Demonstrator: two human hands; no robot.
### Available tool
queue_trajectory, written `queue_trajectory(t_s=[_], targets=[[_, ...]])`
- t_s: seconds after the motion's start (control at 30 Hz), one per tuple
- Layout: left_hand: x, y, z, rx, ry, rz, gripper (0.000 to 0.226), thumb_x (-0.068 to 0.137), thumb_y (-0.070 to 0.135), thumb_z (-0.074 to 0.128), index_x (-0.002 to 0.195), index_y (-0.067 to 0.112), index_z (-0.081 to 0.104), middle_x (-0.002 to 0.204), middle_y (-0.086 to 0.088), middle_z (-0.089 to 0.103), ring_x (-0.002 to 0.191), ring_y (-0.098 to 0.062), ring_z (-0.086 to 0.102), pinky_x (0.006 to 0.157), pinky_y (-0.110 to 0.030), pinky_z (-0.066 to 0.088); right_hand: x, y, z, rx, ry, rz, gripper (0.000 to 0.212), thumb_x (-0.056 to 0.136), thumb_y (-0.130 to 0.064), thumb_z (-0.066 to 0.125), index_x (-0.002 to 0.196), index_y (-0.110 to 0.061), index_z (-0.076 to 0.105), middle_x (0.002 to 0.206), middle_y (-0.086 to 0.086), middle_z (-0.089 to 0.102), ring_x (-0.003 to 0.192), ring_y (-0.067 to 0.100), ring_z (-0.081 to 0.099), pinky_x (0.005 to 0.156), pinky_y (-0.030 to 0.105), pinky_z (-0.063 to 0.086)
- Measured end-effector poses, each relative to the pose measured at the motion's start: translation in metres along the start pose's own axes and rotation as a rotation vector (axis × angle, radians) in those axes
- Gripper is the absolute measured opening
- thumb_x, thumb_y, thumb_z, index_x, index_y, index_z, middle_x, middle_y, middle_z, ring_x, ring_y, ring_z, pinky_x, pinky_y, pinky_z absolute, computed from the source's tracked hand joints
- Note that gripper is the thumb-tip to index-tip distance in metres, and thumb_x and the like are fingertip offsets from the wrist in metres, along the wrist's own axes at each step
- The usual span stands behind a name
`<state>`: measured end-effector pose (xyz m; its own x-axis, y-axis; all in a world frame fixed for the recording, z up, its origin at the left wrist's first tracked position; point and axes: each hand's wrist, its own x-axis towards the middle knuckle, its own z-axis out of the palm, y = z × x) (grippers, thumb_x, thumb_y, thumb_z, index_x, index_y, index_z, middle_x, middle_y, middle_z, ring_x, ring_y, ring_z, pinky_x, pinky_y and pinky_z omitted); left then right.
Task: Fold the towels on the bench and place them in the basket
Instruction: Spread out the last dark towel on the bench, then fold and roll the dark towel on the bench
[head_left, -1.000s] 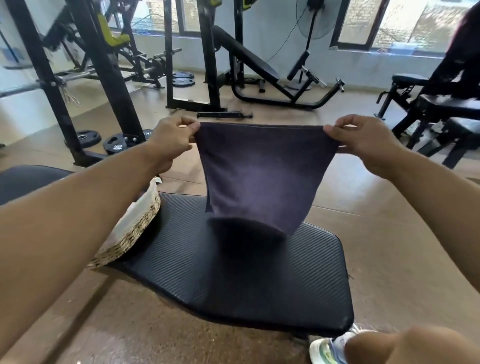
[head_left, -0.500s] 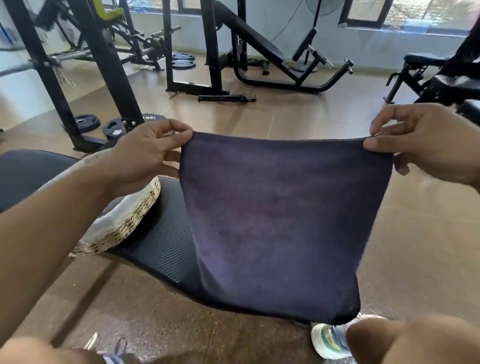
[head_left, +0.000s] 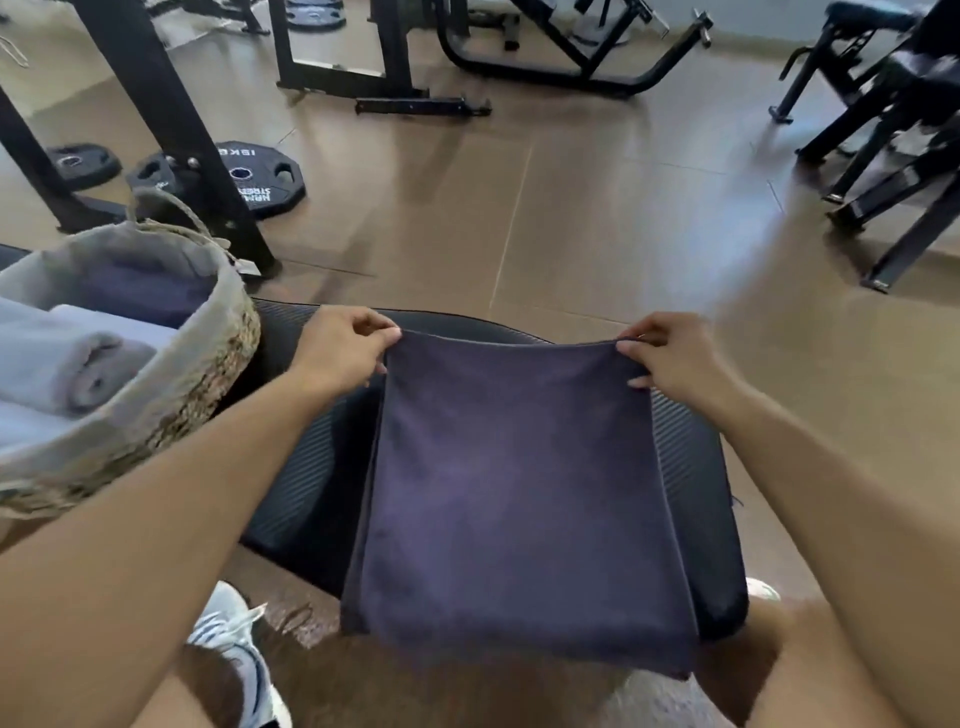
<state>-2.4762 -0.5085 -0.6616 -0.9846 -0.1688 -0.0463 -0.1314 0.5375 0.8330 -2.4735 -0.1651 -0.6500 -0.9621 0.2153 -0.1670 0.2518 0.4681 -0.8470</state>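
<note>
Fingers of left hand (head_left: 340, 349) and right hand (head_left: 670, 358) pinching towel (head_left: 514, 483) corners at 10 and 2 o'clock; bench (head_left: 691, 467) mostly hidden beneath.

Light: pretty even daylight, soft glare seen on the floor (head_left: 597, 208) toward the upper right.
Shadows: faint, soft-edged.
Blur: basket (head_left: 171, 395) at left is smeared.
Distortion: wide-angle bending noticed near the edges.
</note>
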Motion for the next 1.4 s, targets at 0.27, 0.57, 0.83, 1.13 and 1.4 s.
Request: queue_trajectory(t_s=[0.27, 0.57, 0.83, 1.13, 1.4], targets=[[0.027, -0.007, 0.023, -0.189, -0.028, -0.073, 0.026, 0.090, 0.002, 0.070, 0.114, 0.012, 0.065, 0.091, -0.004, 0.067, 0.074, -0.020, 0.070, 0.057, -0.035, 0.063, 0.032, 0.023, 0.003, -0.245, 0.097, -0.146, 0.036, 0.093, -0.006, 0.067, 0.127, -0.017, 0.065, 0.122, 0.005, 0.067, 0.104, 0.022, 0.065, 0.097, 0.037, 0.055], [-0.064, 0.006, -0.007, 0.162, -0.314, -0.214, 0.018, 0.087, 0.016, 0.078, 0.093, 0.010, 0.062, 0.075, -0.012, 0.073, 0.054, -0.021, 0.070, 0.040, -0.027, 0.049, -0.077, 0.000, 0.057, -0.593, -0.240, -0.671, 0.025, 0.093, -0.027, 0.070, 0.117, -0.031, 0.069, 0.118, -0.012, 0.063, 0.114, 0.014, 0.053, 0.098, 0.038, 0.048], [-0.140, -0.009, -0.027, 0.222, -0.487, -0.369, 0.017, 0.092, 0.022, 0.073, 0.096, 0.008, 0.064, 0.076, -0.011, 0.074, 0.057, -0.021, 0.071, 0.043, -0.030, 0.053, -0.168, -0.006, 0.089, -0.670, -0.613, -0.851, 0.055, 0.088, -0.071, 0.057, 0.131, -0.038, 0.058, 0.115, -0.017, 0.060, 0.105, 0.006, 0.050, 0.089, 0.022, 0.041], [-0.140, -0.015, -0.019, 0.319, -0.453, -0.281, 0.030, 0.088, 0.037, 0.076, 0.075, 0.011, 0.072, 0.055, 0.000, 0.066, 0.042, -0.012, 0.059, 0.039, -0.022, 0.043, -0.178, -0.005, 0.102, -0.690, -0.546, -0.793, 0.041, 0.091, -0.063, 0.058, 0.126, -0.042, 0.056, 0.113, -0.019, 0.058, 0.103, 0.004, 0.049, 0.084, 0.029, 0.051], [-0.146, -0.013, -0.011, 0.343, -0.491, -0.243, 0.032, 0.083, 0.043, 0.078, 0.069, 0.015, 0.077, 0.054, 0.000, 0.068, 0.042, -0.006, 0.057, 0.044, -0.014, 0.039, -0.180, -0.005, 0.098, -0.718, -0.590, -0.775, 0.033, 0.094, -0.055, 0.059, 0.123, -0.041, 0.061, 0.111, -0.019, 0.056, 0.103, 0.005, 0.047, 0.080, 0.029, 0.050]])
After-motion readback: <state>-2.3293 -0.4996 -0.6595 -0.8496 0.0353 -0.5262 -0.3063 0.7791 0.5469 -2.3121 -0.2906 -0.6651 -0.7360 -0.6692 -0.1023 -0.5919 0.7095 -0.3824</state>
